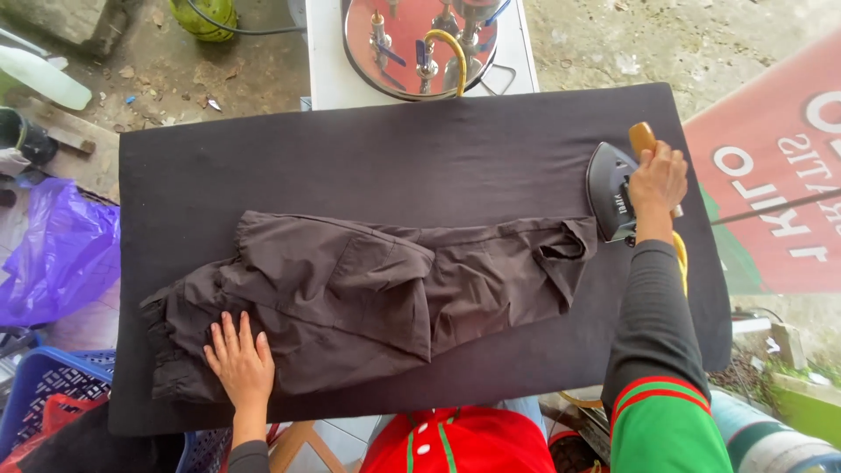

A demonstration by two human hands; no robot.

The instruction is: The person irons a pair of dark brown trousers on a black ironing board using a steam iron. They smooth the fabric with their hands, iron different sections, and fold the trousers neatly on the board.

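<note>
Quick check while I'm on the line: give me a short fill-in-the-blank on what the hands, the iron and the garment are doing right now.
1. The right hand grips the wooden handle of the ____, at the right end of the board.
2. The left hand lies ____ on the dark brown garment, fingers spread.
3. The garment lies crumpled on the ____ padded ironing board.
4. The iron sits just off the garment's ____ end.

Missing words: iron; flat; black; right
</note>
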